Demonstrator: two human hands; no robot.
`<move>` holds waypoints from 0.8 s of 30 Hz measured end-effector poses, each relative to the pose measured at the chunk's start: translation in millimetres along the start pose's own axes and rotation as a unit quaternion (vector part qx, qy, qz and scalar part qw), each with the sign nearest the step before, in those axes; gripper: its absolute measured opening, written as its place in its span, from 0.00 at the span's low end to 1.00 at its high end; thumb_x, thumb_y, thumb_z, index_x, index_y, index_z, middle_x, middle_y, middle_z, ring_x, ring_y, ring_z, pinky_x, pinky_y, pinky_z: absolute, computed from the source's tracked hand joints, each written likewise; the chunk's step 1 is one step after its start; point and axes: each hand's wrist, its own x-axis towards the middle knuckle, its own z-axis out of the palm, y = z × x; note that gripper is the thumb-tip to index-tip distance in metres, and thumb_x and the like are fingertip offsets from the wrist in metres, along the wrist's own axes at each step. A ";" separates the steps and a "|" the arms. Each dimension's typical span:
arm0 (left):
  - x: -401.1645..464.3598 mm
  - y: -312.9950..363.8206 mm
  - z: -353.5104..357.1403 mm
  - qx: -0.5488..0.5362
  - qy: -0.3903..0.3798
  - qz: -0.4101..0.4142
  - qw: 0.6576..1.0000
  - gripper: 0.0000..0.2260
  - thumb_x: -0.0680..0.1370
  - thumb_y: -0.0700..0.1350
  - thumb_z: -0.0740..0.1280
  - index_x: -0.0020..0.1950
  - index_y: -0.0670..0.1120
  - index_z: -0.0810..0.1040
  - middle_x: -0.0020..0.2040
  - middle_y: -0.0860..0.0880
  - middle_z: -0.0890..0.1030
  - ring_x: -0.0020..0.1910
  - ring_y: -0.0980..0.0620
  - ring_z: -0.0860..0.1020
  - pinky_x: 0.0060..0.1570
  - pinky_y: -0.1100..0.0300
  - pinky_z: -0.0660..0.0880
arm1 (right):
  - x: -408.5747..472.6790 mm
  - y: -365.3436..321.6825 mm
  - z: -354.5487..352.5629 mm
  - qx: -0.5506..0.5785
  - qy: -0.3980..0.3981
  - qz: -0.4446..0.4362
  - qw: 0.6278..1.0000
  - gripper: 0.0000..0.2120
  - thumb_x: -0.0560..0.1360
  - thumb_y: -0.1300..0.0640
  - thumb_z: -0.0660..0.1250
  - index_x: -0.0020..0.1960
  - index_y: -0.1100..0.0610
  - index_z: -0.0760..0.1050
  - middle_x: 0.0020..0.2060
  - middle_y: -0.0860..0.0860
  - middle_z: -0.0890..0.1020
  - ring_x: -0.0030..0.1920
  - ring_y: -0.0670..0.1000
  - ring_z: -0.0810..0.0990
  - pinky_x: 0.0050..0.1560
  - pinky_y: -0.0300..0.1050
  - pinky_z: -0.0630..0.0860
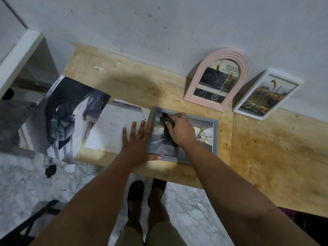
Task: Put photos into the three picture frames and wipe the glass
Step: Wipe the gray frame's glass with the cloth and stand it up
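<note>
A grey rectangular picture frame (215, 132) lies flat on the wooden table (266, 148), with a photo behind its glass. My right hand (181, 128) is closed on a dark cloth (166, 119) and presses it onto the glass near the frame's upper left. My left hand (137, 139) lies flat with fingers spread against the frame's left edge, thumb along its lower edge. A pink arched frame (195, 96) and a white rectangular frame (292, 80) lean against the wall at the back right, each holding a photo.
A cut white brochure page (110, 128) lies left of the grey frame, and a large car brochure (67, 114) hangs over the table's left end. A white shelf (19, 54) stands at far left. Cables (71, 168) and my feet are on the marble floor below.
</note>
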 end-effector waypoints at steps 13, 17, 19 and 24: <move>0.5 0.4 3.6 0.007 0.011 -0.014 1.000 0.61 0.63 0.85 0.56 0.76 0.57 0.22 0.81 0.51 0.28 0.78 0.43 0.26 0.72 0.36 0.26 | -64.0 5.7 31.3 -0.123 -0.062 -0.118 0.983 0.16 0.84 0.49 0.58 0.66 0.52 0.77 0.58 0.52 0.74 0.47 0.59 0.81 0.43 0.52 0.77; 1.1 1.4 2.4 0.008 0.002 -0.014 1.000 0.61 0.62 0.84 0.57 0.77 0.56 0.22 0.80 0.51 0.27 0.77 0.43 0.25 0.73 0.35 0.28 | -74.0 1.3 22.7 -0.066 -0.127 -0.059 0.988 0.16 0.84 0.50 0.60 0.68 0.51 0.78 0.62 0.51 0.75 0.53 0.57 0.81 0.51 0.51 0.78; 1.0 0.8 2.2 0.012 0.003 -0.011 1.000 0.61 0.62 0.85 0.56 0.77 0.56 0.23 0.80 0.51 0.27 0.77 0.42 0.25 0.73 0.34 0.29 | -64.8 1.7 4.6 0.023 -0.202 -0.011 0.979 0.13 0.83 0.53 0.64 0.65 0.55 0.80 0.56 0.53 0.80 0.52 0.56 0.81 0.49 0.45 0.76; 1.4 -0.4 2.6 0.001 0.000 -0.006 1.000 0.61 0.61 0.85 0.54 0.78 0.56 0.24 0.80 0.50 0.28 0.77 0.43 0.25 0.73 0.34 0.29 | -24.8 18.2 -43.7 0.189 -0.131 0.083 0.970 0.09 0.81 0.56 0.69 0.59 0.55 0.84 0.45 0.52 0.84 0.46 0.51 0.81 0.43 0.38 0.74</move>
